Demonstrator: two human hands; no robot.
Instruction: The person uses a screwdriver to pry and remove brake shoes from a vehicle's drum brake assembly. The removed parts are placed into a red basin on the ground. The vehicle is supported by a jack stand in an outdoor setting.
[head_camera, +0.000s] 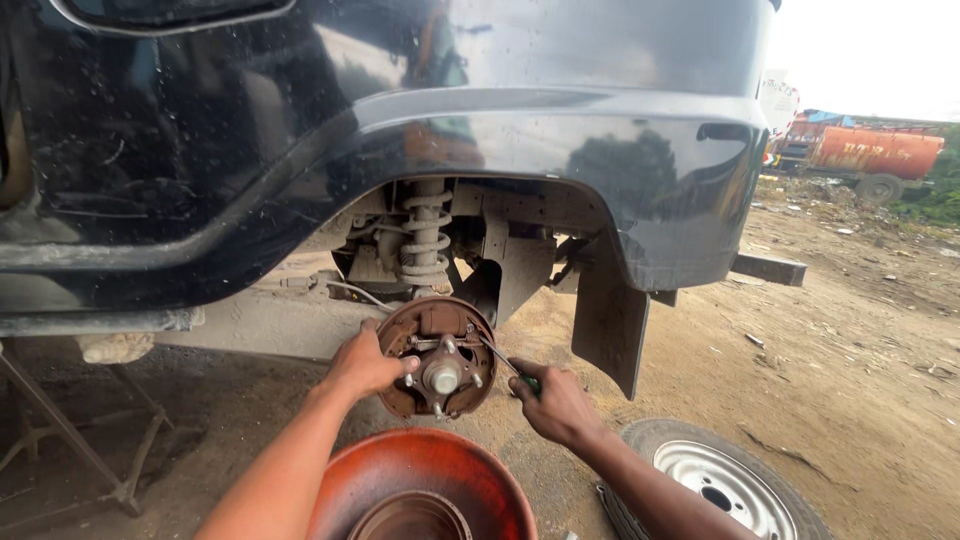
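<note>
- The left hand (365, 365) is laid against the left edge of the rusty round brake backing plate (437, 357), fingers curled around its rim in a loose grasp.
- The right hand (553, 403) is closed around the green handle of a slim metal screwdriver (503, 362), whose shaft is angled up and left towards the upper part of the plate; the tip appears to be touching a spring there, though this is too small to be certain.
- The brake plate, with its shoes, springs and central hub, is set under the wheel arch of the black car body (400, 130), just below a coiled suspension spring (426, 240).
- A rust-red brake drum (420, 485) is seen lying open side up at the bottom of the view, between the forearms.
- A removed wheel with black tyre and silver steel rim (715, 485) is lying flat on the dirt ground (850, 340) beside the right forearm.
- An orange tank truck (870, 155) is parked well away at the upper right.
</note>
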